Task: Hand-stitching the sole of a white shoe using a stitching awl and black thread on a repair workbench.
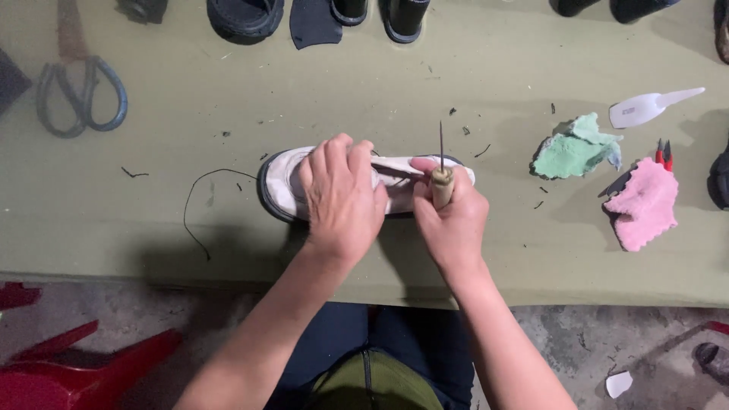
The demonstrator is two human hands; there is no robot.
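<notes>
Both hands work near the worktop's front edge: left hand (342, 193) presses the white shoe (285, 182) flat, right hand (452, 220) grips an awl (441, 178) upright. Steady pressure should keep the shoe from sliding.

Olive-green worktable (228, 250) over grey concrete floor (577, 342), red plastic stool (68, 372) nearby.

A shoe-repair workshop is shown. Large metal scissors (80, 91) lie at ten o'clock on the olive-green workbench (364, 83). Dark shoes (244, 17) are lined up at twelve o'clock.
</notes>
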